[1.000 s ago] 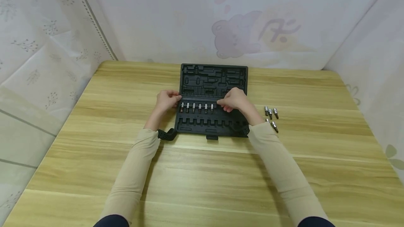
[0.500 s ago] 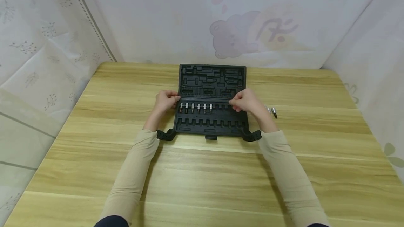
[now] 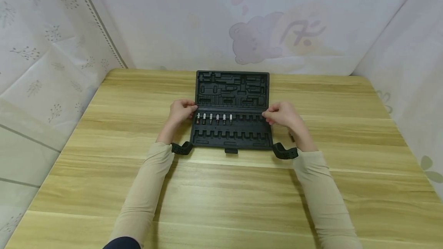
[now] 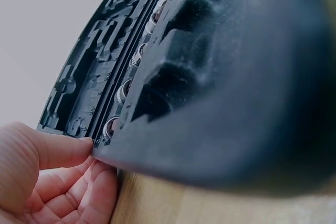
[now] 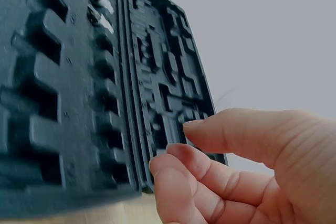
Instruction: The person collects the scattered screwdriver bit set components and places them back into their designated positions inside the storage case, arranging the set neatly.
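Lying open at the table's (image 3: 104, 187) far-middle edge, the tool case (image 3: 231, 133) is pinched at its left hinge end by the left hand (image 3: 180, 110), while the empty, loosely curled right hand (image 3: 282, 113) is best returned slowly, clear of seated bits (image 3: 214, 118).

A black moulded-plastic tool case (image 3: 232, 110) is laid open and flat near the far edge of the bench. Six small silver socket bits (image 3: 214, 118) are seated upright in its middle row, toward the left end.
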Demonstrator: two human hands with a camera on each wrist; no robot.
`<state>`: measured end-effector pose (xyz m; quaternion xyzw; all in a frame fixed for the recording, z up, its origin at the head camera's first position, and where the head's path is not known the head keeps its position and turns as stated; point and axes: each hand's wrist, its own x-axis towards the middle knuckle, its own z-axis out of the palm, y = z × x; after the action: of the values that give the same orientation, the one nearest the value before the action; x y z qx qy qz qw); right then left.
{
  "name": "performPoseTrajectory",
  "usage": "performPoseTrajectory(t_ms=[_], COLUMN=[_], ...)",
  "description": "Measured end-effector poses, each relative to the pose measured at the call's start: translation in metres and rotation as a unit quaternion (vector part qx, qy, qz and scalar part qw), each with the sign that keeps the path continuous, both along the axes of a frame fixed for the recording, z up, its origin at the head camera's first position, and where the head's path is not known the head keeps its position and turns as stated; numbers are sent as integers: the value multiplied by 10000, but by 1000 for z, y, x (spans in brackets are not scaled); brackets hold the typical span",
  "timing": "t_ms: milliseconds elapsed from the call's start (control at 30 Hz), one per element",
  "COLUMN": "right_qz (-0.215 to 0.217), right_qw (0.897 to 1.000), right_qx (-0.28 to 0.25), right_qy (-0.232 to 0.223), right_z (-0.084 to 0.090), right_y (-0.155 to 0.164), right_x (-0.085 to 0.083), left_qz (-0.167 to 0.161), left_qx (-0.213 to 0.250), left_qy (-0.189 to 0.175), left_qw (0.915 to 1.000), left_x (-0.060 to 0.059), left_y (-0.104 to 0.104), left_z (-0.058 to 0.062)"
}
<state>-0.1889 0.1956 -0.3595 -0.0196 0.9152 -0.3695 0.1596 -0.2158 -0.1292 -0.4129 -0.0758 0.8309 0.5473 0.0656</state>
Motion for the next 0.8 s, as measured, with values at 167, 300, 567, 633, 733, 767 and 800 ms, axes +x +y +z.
performPoseTrajectory(t_ms=[167, 300, 567, 633, 733, 767, 800], right_qz=[-239, -301, -415, -449, -448, -438, -434], right_qw=[9995, 9995, 9990, 9989, 9990, 9990, 9991], right_qx=[-181, -120, -132, -104, -67, -28, -1], right_qy=[-41, -28, -75, -64, -16, 7, 19], right_z=[2, 4, 5, 5, 5, 5, 4], right_y=[11, 21, 42, 47, 54, 56, 59], right_x=[3, 5, 8, 9, 9, 9, 9], left_qz=[10, 0, -33, -47, -48, -46, -41], left_qx=[15, 26, 15, -2, 3, -5, -6], left_qy=[-43, -74, -50, -45, -54, -58, -58], left_qw=[10000, 10000, 10000, 10000, 10000, 10000, 10000], left_x=[0, 0, 0, 0, 0, 0, 0], left_y=[0, 0, 0, 0, 0, 0, 0], left_z=[0, 1, 2, 2, 1, 1, 1])
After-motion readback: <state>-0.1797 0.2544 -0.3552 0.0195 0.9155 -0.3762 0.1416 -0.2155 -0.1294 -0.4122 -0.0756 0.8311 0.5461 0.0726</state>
